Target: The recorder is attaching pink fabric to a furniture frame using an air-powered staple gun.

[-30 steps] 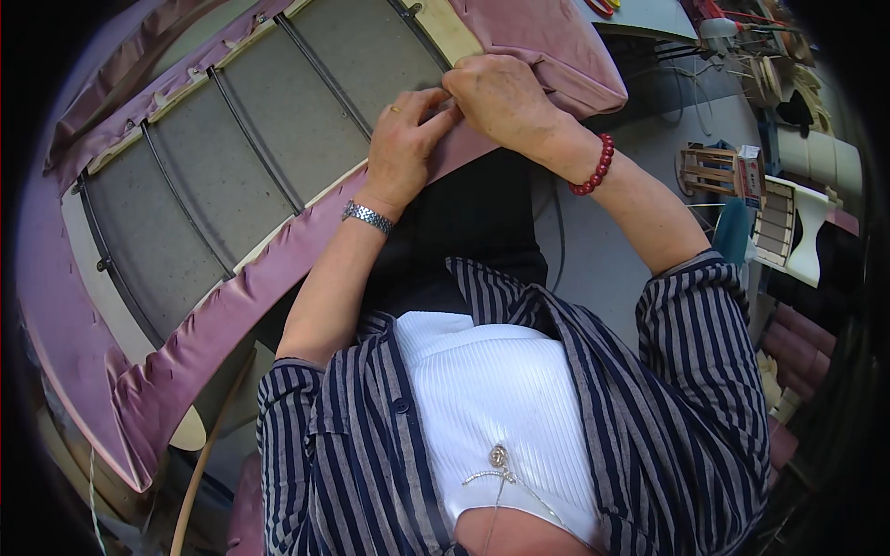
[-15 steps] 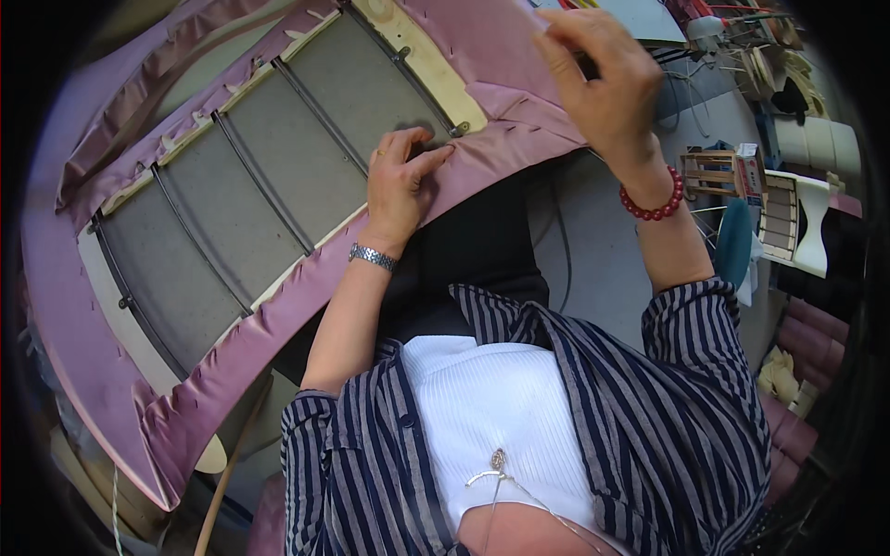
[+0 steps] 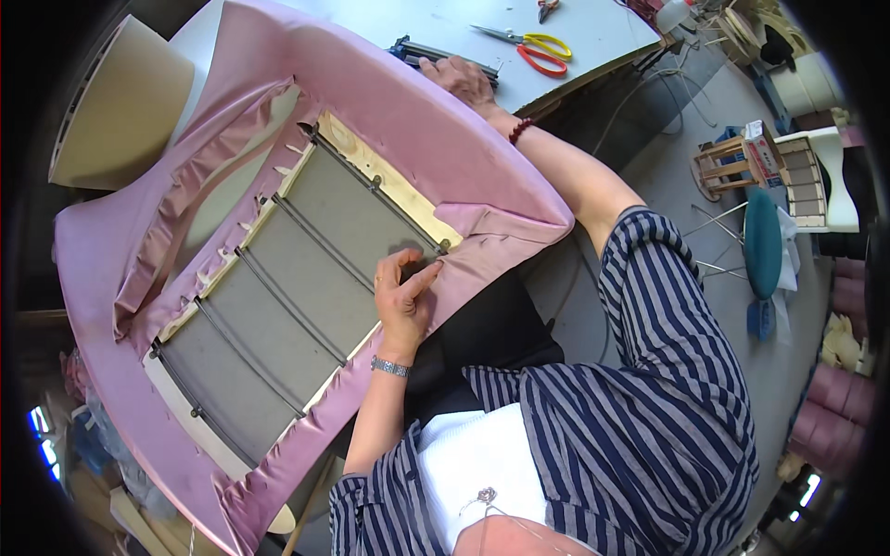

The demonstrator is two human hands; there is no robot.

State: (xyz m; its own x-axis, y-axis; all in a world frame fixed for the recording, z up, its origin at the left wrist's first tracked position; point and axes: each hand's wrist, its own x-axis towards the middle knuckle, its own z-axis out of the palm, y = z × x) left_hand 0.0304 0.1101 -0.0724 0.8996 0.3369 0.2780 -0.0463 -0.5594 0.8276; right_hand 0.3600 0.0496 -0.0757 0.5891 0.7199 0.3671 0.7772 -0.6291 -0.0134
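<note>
Cover (image 3: 389, 93), head view: pink, smooth, faintly glossy, wrapped over a curved frame before the person. Near edge appears fastened, in gathered puckers; the far-side flap (image 3: 171, 232) looks loose and one pale wood rail (image 3: 408, 205) is bare, hence judged part-finished. Inside, a flat matt grey panel (image 3: 269, 287), crossed by slim dark bars (image 3: 375, 184). Left hand (image 3: 404, 295): at the near right corner, fingers curved, thumb apart, no pinch visible. Right hand (image 3: 461, 83): over a black tool (image 3: 434, 53) on the white table (image 3: 603, 26); grip cannot be told.

Upholstery fabric (image 3: 417, 130) — dusty pink; shirt (image 3: 649, 389) — navy-and-grey stripes; scissor handles (image 3: 532, 39) yellow, red.
</note>
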